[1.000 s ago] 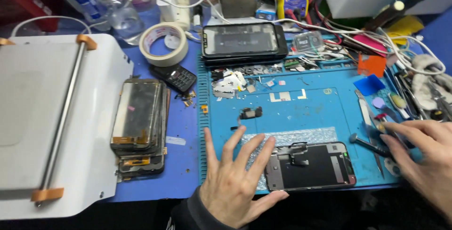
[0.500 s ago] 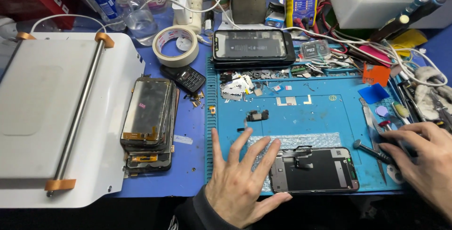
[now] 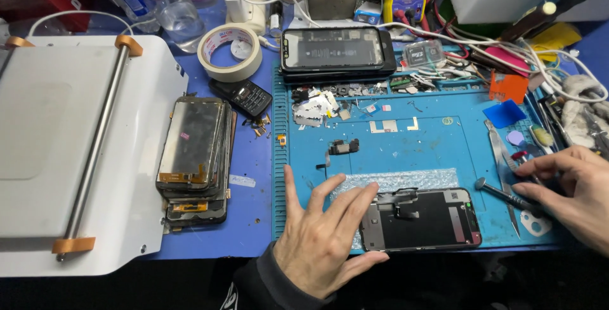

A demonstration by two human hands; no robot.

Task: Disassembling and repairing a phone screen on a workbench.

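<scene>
A phone screen assembly (image 3: 422, 219) lies face down on bubble wrap (image 3: 406, 179) at the front of a blue repair mat (image 3: 438, 138). My left hand (image 3: 320, 234) rests flat on the mat, fingers spread, fingertips touching the assembly's left end. Over at the mat's right edge, my right hand (image 3: 574, 192) closes its fingers around a dark screwdriver (image 3: 504, 196), whose tip points left toward the assembly. Metal tweezers (image 3: 501, 158) lie just beside that hand.
A stack of phone screens (image 3: 193, 151) sits left of the mat, beside a white flat machine (image 3: 70, 151). A tape roll (image 3: 229, 51), small dark keypad phone (image 3: 249, 98), another phone (image 3: 333, 51), water bottles, cables and small parts crowd the back.
The view has shifted slightly, so everything sits a little lower and to the right. My right hand has closed more onto the screwdriver. My left hand stays flat.
</scene>
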